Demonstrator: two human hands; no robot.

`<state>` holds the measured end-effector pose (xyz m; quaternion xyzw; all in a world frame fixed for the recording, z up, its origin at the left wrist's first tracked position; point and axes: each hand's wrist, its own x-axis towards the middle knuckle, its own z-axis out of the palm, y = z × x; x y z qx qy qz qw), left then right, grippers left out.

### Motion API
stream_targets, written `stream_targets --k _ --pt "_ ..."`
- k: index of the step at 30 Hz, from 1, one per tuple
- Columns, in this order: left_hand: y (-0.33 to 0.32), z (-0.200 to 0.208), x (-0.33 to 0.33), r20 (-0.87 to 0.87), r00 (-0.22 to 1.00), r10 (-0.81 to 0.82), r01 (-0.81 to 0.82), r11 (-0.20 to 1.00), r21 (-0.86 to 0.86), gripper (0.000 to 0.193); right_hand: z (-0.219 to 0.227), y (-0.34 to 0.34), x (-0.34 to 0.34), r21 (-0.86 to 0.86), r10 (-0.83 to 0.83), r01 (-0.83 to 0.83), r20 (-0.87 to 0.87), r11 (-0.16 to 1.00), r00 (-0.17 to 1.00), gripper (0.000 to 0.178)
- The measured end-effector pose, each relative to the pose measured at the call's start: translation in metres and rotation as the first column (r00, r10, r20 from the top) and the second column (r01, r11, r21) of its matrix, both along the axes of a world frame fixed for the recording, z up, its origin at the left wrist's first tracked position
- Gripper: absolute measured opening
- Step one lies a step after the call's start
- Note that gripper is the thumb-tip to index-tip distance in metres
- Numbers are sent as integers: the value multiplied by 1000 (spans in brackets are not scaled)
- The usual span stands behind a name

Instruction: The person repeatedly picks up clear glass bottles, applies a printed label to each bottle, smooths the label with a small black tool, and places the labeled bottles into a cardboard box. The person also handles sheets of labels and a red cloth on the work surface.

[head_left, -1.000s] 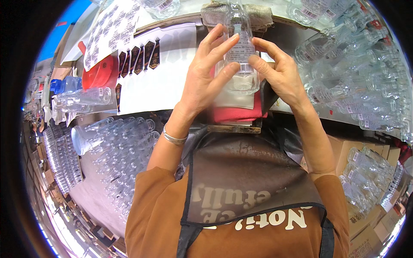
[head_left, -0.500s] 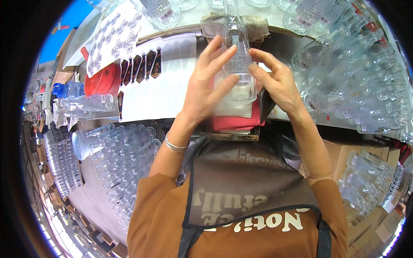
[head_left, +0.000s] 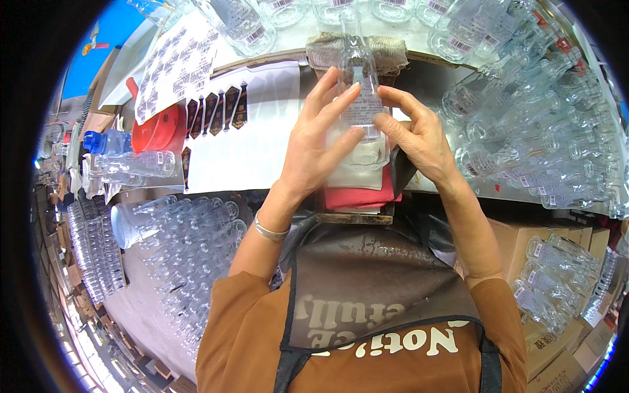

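Note:
A clear glass bottle (head_left: 368,152) lies on its back on the stand in front of me, neck pointing away. A clear label with small print and a barcode (head_left: 364,105) covers its upper side. My left hand (head_left: 321,134) is spread over the bottle's left side, fingertips by the label, its thumb slightly blurred. At the right side, my right hand (head_left: 417,134) has bent fingers and thumb against the glass at the label's edge. Under the bottle's neck is a rolled, greyish cloth (head_left: 392,51); a red cloth (head_left: 357,196) lies below its base.
White sheets with dark tie-shaped labels (head_left: 230,108) lie to the left, beside a red plastic dish (head_left: 157,128). Labelled bottles (head_left: 524,150) crowd the right side, and more bottles (head_left: 196,242) stand low at left. Cardboard boxes (head_left: 508,239) are at lower right.
The whole view has shifted slightly, so the bench appears a little lower. Both hands stay around the bottle, with fingers and thumbs shifting slightly along the label.

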<state>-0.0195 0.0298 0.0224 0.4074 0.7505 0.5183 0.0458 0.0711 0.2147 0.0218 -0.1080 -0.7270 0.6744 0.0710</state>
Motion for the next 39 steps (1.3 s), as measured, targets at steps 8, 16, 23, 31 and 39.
stream_targets --k 8,16,23,31,39 --pt "0 -2 0 -4 1000 2 -2 1000 14 57 2 1 -1 -25 21 -21 1 999 1000 58" --pt "2 -1 -2 -90 996 3 -3 1000 4 58 -36 32 -5 -420 -280 295 98 858 955 36" --pt "2 -6 0 25 1000 18 -19 999 39 71 27 19 -2 -72 -82 72 -148 995 986 24" --pt "-16 -19 15 -49 999 -7 7 1000 -7 125 74 11 -39 813 341 82 -330 576 880 26" --pt "-4 -27 32 -80 977 199 -191 977 91 137 64 -47 0 934 634 -111 -139 338 761 11"
